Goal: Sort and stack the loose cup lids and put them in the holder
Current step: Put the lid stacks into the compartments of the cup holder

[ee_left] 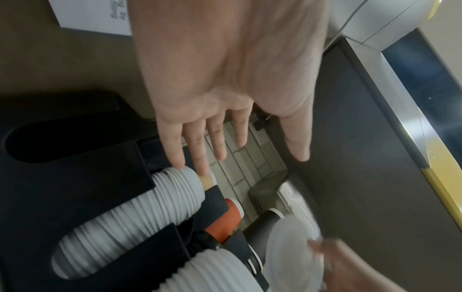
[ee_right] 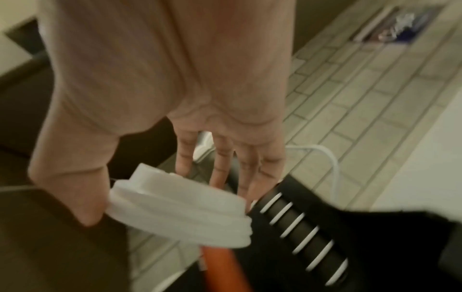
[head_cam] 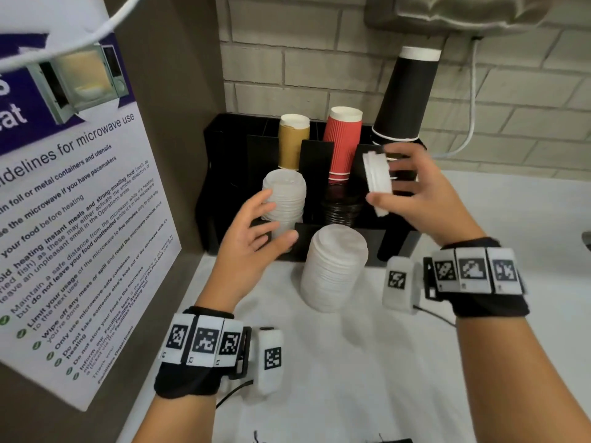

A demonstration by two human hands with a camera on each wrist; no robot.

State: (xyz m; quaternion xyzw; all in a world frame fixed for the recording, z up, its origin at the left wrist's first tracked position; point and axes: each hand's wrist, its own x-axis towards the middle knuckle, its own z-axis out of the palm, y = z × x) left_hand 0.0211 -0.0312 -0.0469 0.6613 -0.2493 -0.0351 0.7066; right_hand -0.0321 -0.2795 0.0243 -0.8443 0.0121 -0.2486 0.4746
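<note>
small stack of lids carried toward the holder

right hand (head_cam: pixel 425 193) pinches a few nested lids (head_cam: pixel 377 177) on edge, above the black holder (head_cam: pixel 224 174), likely to slot them in; left hand (head_cam: pixel 256 231) lies open, fingers against the lid column (head_cam: pixel 284 199) in its slot, seemingly steadying it; a taller lid stack (head_cam: pixel 334 270) waits on the bench (head_cam: pixel 351 378).

Head view bright and even; white counter (head_cam: pixel 367 362) near blown out, soft shadow under the loose lid stack (head_cam: pixel 334 270). Wide-angle bend curves the microwave poster (head_cam: pixel 73 238) at left. Slight motion blur on my right hand (head_cam: pixel 425 199) and the lids (head_cam: pixel 377 177) it holds. Left wrist view dim, my palm (ee_left: pixel 225 79) soft and close; glare on a metal edge (ee_left: pixel 412 134) at right. Right wrist view dimmest, warm cast, smeared throughout; black cups (ee_right: pixel 307 227) streaked.
</note>
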